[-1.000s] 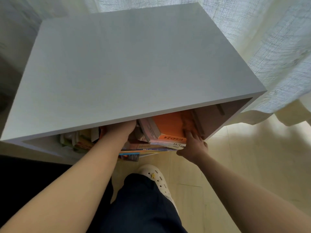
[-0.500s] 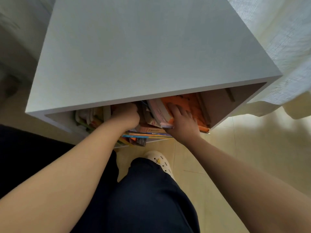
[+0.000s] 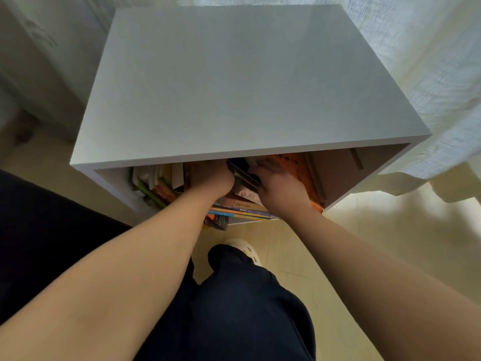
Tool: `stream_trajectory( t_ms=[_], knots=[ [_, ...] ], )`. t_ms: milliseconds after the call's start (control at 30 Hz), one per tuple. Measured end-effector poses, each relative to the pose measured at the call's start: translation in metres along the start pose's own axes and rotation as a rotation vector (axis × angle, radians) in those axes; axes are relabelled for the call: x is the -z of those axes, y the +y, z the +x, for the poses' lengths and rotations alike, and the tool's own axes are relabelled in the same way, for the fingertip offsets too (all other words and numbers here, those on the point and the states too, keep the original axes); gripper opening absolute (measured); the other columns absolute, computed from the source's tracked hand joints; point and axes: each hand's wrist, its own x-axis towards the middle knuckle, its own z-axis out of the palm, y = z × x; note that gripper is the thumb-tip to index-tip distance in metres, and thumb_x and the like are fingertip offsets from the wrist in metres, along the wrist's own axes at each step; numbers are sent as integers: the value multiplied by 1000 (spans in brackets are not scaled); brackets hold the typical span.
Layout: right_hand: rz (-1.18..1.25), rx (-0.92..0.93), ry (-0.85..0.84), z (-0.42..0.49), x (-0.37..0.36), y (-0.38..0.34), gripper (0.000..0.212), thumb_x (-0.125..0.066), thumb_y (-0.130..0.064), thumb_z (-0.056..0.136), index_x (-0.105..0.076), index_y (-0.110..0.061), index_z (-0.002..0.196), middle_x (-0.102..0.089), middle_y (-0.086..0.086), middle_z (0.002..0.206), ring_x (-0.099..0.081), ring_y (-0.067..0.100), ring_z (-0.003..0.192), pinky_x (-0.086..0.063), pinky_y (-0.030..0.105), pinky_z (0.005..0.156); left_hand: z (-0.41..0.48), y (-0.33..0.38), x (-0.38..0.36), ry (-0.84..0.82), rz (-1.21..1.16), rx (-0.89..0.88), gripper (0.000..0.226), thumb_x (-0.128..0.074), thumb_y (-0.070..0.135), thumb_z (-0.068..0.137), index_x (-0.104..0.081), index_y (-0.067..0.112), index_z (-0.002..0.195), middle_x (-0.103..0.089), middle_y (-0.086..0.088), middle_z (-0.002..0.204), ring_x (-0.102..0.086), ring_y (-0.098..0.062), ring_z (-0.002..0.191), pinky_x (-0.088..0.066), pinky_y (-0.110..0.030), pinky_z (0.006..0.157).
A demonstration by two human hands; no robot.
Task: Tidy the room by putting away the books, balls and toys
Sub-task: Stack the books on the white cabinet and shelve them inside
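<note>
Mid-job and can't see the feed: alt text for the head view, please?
Seen from above, the left hand and right hand reach into a low white cabinet, the right gripping a dark book among crammed books. An orange book leans at right; the left hand's grip is hidden.

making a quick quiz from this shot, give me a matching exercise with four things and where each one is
Things
1. orange book
2. white shoe
3. upright books
4. curtain

Places
A. on the floor, in front of the cabinet
B. right part of the cabinet's inside
C. behind and to the right of the cabinet
D. left end of the cabinet's inside

Pairs: 1-B, 2-A, 3-D, 4-C
</note>
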Motion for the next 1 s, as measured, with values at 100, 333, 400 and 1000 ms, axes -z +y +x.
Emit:
stream_trajectory(
  t_ms=[100,333,400,1000],
  knots=[
    [72,-21,53,-1,7,11,44,-44,-13,90,-52,-25,132,-52,4,136,-53,28,117,-52,40,84,-4,3,-13,-33,76,-62,21,-38,18,93,-58,18,100,-60,-6,109,-54,-27,109,-42,-43,98],
    [170,-6,117,-12,15,16,42,-43,-20,89,-56,-24,129,-55,2,133,-50,29,122,-51,43,85,-49,25,-20,-130,-58,-236,40,-39,7,94,-53,14,131,-46,-7,140,-43,-26,127,-37,-30,103],
    [160,-2,112,-14,17,20,41,-44,-18,94,-52,-27,133,-52,1,137,-50,27,122,-51,41,87,-39,22,-13,-59,-158,-76,38,-40,6,94,-53,12,129,-50,-9,135,-48,-26,122,-42,-33,101],
    [27,95,173,-15,11,27,41,-41,-40,93,-52,-33,132,-56,-2,133,-52,29,121,-52,37,76,-29,32,-8,-189,247,-103,25,-41,11,93,-63,14,106,-64,-8,111,-60,-25,103,-48,-33,87]
  ],
)
